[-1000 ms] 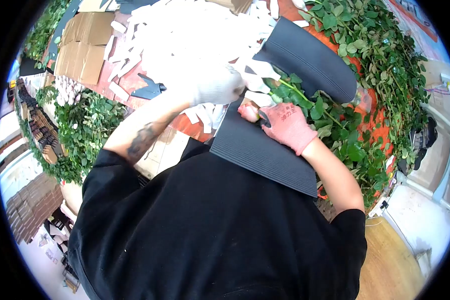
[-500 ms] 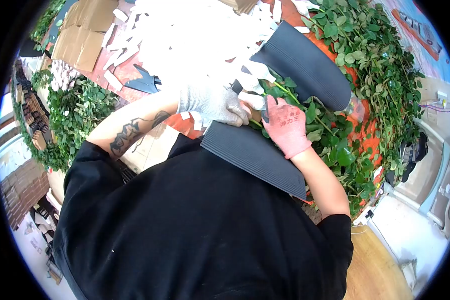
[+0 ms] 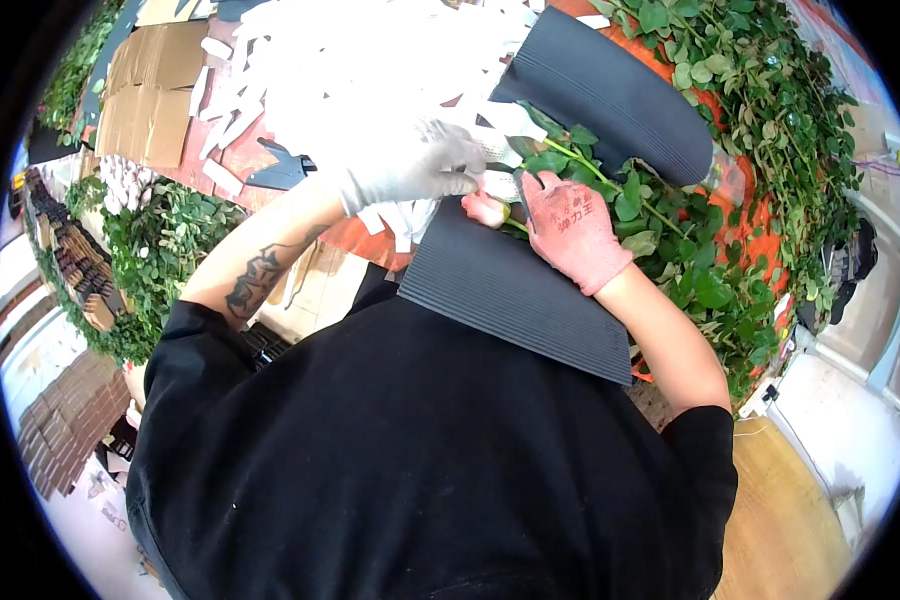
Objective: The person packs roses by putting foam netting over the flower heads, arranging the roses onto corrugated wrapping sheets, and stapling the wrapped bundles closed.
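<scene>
The pink rose (image 3: 485,210) lies between the two hands, above the black ribbed sheet (image 3: 515,290). Its bloom points to the left and its stem runs to the right, under the right hand (image 3: 573,230), which appears closed on this stem. The left hand (image 3: 415,172) is nearer to the bloom, with its fingers bent just beside it; whether they pinch a white sleeve (image 3: 500,185), I cannot tell. On the desk (image 3: 198,183), brown cardboard (image 3: 148,95) is perhaps a box; its inside is not visible.
</scene>
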The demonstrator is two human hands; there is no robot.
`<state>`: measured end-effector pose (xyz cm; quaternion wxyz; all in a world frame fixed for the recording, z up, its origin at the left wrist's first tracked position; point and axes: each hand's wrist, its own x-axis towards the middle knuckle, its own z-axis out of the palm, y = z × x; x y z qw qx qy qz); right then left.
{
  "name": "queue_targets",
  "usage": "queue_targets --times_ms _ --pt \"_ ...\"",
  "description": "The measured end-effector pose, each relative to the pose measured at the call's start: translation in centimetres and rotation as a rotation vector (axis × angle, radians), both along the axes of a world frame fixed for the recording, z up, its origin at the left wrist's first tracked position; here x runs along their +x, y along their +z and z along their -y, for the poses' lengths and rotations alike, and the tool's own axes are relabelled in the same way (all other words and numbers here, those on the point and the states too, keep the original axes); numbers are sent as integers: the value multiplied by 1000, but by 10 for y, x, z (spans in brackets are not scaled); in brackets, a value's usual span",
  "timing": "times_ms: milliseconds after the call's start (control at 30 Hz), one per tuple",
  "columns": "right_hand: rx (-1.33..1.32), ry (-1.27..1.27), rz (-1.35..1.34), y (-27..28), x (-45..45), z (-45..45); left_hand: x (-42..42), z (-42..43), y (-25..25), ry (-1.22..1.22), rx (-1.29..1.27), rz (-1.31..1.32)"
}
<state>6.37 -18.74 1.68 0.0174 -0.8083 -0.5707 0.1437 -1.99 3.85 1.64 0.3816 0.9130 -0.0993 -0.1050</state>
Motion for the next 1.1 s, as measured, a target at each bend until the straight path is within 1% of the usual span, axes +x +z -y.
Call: queue_targets --times_ms 33,67,100,133,200,233,300,333,400,433,533,600,633,667,733,767,800,867,900,933,967,1067,1100 --pt "14 61 32 -1 2 -1 -3 3 -13 -23 60 166" --pt "15 67 34 -2 2 -1 -4 5 -21 -46 121 334" --pt "34 40 18 -3 2 -1 -5 8 -22 -46 250 326" --pt "50 11 1 -3 1 -1 -3 9 -24 -42 248 326" --pt "51 -25 -37 -2 0 0 3 9 -28 -16 233 164" --pt "60 -67 -72 -2 1 0 3 8 -26 -17 232 166" --pt "89 -82 -94 -6 3 3 5 3 -20 -186 333 359" --pt "119 -96 -119 -8 3 5 5 2 -21 -198 329 365" --pt "107 -115 -130 -10 4 7 3 -3 -23 -211 288 465" --pt "98 -122 -148 -11 4 6 0 -7 -22 -227 285 469" --pt "50 -105 -110 -8 4 5 -13 -32 -15 -99 371 309" --pt "80 -92 -78 -10 1 9 -24 -63 -24 62 370 187" --pt "59 -71 -48 -9 2 8 -21 -57 6 89 458 174" --pt "35 -42 -21 -7 2 7 -20 -51 17 93 464 175" --pt "15 3 7 -6 0 4 -17 -35 32 -108 83 305" --pt "5 -8 6 -5 0 3 -10 -18 43 -223 -27 199" --pt "-6 -20 8 -4 0 3 -11 -5 33 -214 -171 236" --pt "-51 -23 5 1 -1 2 -8 7 17 -226 -113 78" --pt "58 -35 20 -1 -1 5 -8 7 12 -223 -116 85" --pt "167 -44 34 -1 0 6 -6 5 8 -236 -165 21" --pt "133 -21 47 2 0 6 -6 6 6 -249 -215 -46" --pt "175 37 46 -14 4 7 -6 13 7 -228 -219 -25" --pt "93 49 59 -7 4 4 -3 13 12 -224 -214 -21"
